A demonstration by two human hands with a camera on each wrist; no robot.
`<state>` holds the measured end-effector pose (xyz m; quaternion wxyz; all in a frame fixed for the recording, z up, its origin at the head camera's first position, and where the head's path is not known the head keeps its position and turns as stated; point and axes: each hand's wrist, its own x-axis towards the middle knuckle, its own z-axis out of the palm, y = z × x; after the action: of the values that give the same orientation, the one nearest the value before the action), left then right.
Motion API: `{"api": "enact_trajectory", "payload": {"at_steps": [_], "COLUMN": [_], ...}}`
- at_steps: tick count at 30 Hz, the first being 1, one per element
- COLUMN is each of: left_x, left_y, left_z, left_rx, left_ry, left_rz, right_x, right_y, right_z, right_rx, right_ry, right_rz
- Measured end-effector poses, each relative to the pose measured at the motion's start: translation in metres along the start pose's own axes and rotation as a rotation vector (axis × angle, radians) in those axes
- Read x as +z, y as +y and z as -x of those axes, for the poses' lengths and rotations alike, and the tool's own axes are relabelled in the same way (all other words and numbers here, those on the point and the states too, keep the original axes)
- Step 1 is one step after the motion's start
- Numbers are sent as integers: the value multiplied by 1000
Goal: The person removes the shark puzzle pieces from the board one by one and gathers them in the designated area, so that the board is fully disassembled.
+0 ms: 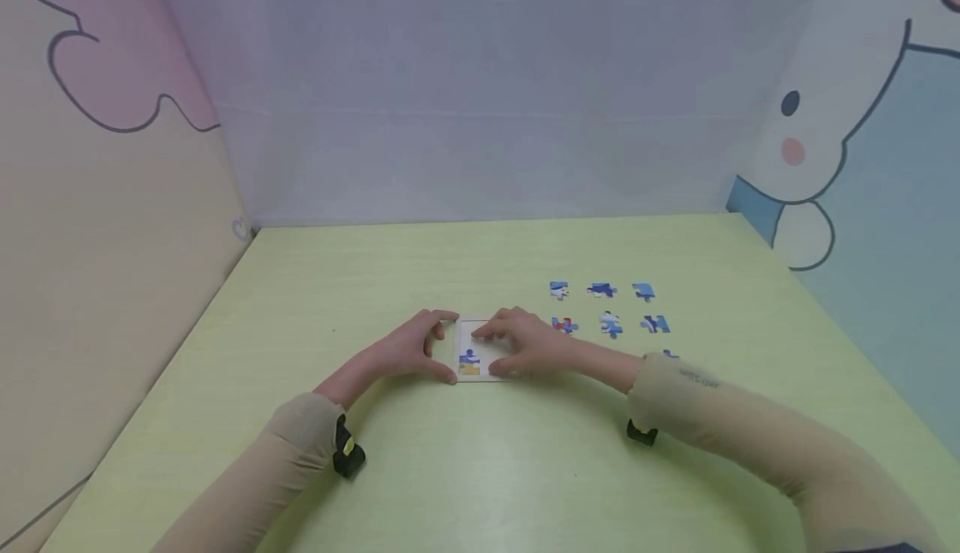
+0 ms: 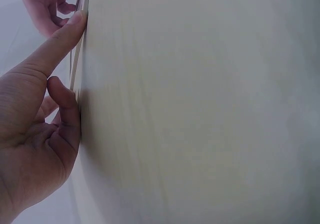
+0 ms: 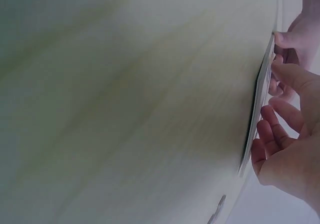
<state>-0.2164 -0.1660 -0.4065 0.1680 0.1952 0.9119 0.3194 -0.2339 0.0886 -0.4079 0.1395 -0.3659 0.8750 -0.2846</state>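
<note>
A small white puzzle tray (image 1: pixel 463 332) lies on the table. At its lower left sit puzzle pieces (image 1: pixel 469 363) with blue, white and yellow print. My left hand (image 1: pixel 408 345) holds the tray's left side, index fingertip at the far corner and thumb at the near corner. In the left wrist view, the thumb (image 2: pixel 75 19) touches the tray's edge and the other fingers are bent. Over the right part of the tray is my right hand (image 1: pixel 528 343), thumb and index finger apart, with no piece showing between them. It covers much of the tray's right half.
Loose pieces lie in rows to the right, among them a blue one (image 1: pixel 643 291), a dark blue one (image 1: pixel 602 290) and a red one (image 1: pixel 562 326). My right sleeve (image 1: pixel 720 407) partly covers another piece (image 1: pixel 670 355). A pale curtain (image 1: pixel 480 103) stands behind the table (image 1: pixel 480 470).
</note>
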Motion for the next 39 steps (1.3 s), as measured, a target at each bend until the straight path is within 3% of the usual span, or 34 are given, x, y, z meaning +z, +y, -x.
{"api": "enact_trajectory", "payload": {"at_steps": [8, 17, 26, 39], "left_x": [-1, 0, 1, 1], "left_y": [-2, -4, -4, -4], "left_z": [-1, -4, -3, -3], "left_rx": [15, 13, 20, 13], "left_ry": [10, 8, 8, 12], "left_rz": [-21, -22, -14, -17], "right_x": [4, 4, 7, 8], "right_y": [-12, -24, -29, -22], "right_z": [-6, -12, -14, -9], "right_rx": [-23, 35, 97, 65], "right_ry": [-22, -58, -40, 42], "right_rz": [12, -46, -91, -7]}}
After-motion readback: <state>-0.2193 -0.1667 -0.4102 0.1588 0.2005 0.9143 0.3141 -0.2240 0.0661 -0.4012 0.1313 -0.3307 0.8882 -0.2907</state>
